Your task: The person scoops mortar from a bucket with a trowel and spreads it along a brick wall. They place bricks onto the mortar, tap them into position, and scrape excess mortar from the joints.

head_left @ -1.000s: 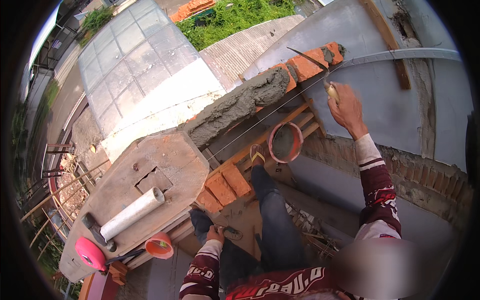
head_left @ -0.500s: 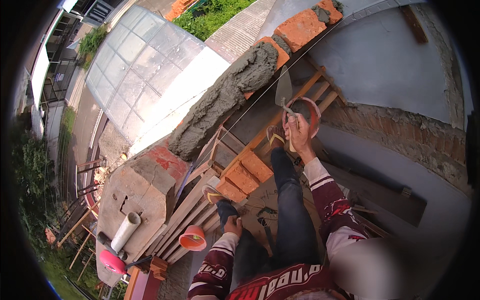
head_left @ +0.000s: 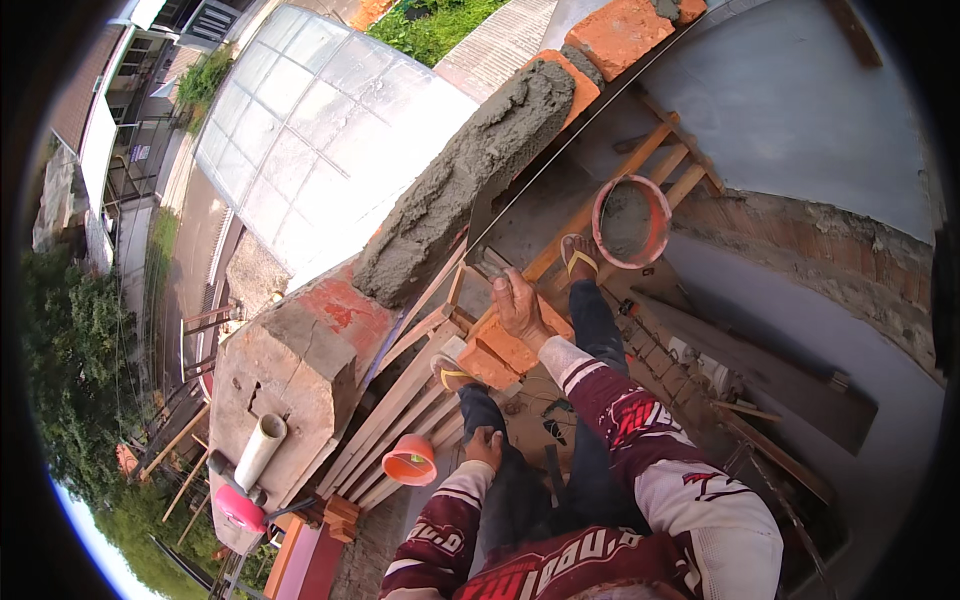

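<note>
My right hand is closed round the handle of a trowel, beside the near side of a wall top. The trowel is mostly hidden by the hand, and its blade is hard to make out against the grey. A long bed of wet mortar lies along the wall, with laid orange bricks at its far right end. A taut string line runs along the wall's near edge. My left hand rests on my left leg, holding nothing, its fingers loosely bent.
A bucket with mortar stands beyond my right foot. Loose bricks lie on the planks between my feet. A small orange bucket is near my left leg. On the concrete ledge lie a pipe piece and a pink object.
My right hand has moved left and nearer with the trowel, from over the mortar bucket to the wall's near side. The left hand stays on the leg. The view has shifted slightly.
</note>
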Motion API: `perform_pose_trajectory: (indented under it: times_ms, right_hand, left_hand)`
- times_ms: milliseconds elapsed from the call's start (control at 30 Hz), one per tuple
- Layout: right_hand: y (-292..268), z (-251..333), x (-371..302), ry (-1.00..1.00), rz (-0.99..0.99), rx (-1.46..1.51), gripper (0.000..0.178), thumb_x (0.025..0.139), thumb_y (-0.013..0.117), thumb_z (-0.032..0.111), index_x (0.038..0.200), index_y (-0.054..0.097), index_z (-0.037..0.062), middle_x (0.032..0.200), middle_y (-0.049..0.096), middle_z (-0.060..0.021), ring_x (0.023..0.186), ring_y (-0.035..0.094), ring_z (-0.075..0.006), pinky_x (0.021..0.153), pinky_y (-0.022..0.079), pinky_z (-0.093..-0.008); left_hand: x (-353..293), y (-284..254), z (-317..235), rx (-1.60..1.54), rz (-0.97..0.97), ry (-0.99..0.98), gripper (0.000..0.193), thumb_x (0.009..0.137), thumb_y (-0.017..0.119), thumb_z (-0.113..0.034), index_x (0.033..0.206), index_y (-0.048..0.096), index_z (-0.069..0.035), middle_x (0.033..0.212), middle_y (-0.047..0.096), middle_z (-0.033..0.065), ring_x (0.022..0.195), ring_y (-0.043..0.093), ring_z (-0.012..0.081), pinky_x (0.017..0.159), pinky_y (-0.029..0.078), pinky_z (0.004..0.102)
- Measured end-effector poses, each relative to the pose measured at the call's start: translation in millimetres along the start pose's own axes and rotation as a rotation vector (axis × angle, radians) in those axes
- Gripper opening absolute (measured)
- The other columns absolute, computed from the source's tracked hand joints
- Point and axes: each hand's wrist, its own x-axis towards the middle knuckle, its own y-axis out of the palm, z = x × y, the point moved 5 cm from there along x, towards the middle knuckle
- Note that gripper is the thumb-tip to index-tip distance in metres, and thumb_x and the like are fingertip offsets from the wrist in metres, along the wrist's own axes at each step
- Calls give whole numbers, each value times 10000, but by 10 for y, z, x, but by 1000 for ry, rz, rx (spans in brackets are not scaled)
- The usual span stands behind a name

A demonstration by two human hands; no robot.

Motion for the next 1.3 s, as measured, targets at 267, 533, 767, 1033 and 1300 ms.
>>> perform_pose_trajectory:
  times_ms: [267, 533, 767, 1033, 1300]
  right_hand:
    - [476, -177, -736, -108, 201, -188, 455, 1018, 540, 458, 1097, 581, 12, 886, 639, -256, 876, 640, -486, 716, 503, -511]
    - [-2054, -650, -648, 447, -80, -796, 389, 962, 582, 314, 1146, 615, -28, 1097, 669, -301, 1011, 634, -506, 865, 505, -539]
    - [-3558, -937, 599, 621, 73, -1477, 444, 927, 630, 226, 1335, 582, 57, 1183, 698, -204, 1096, 690, -367, 911, 558, -465]
    - [-2644, -1714, 1122, 221, 485, -1907, 187, 899, 645, 171, 992, 764, 60, 1051, 707, -158, 929, 730, -257, 639, 588, -371]
    - [-3846, -1603, 291, 225, 208, -1571, 272, 914, 563, 142, 1116, 637, -24, 1021, 680, -203, 882, 720, -349, 694, 587, -448]
  left_hand:
    - [-32, 195, -387, -107, 192, -107, 341, 964, 658, -324, 1144, 664, -34, 1155, 690, 203, 1088, 676, 333, 954, 515, 445]
    - [-66, 820, -1754, -102, 192, 348, 570, 942, 647, -405, 1372, 535, -48, 1488, 455, 255, 1381, 424, 439, 1118, 355, 543]
    - [120, 1323, -2566, 215, 377, 315, 637, 928, 633, -477, 1445, 478, -138, 1612, 302, 231, 1515, 248, 420, 1134, 236, 711]
    - [294, 1397, -2695, 140, 341, 354, 666, 859, 686, -463, 1399, 492, -124, 1573, 339, 262, 1466, 311, 447, 1155, 255, 637]
    - [314, 1365, -2951, 183, 279, 408, 631, 819, 743, -389, 1335, 536, -90, 1498, 406, 278, 1378, 411, 454, 1131, 309, 569]
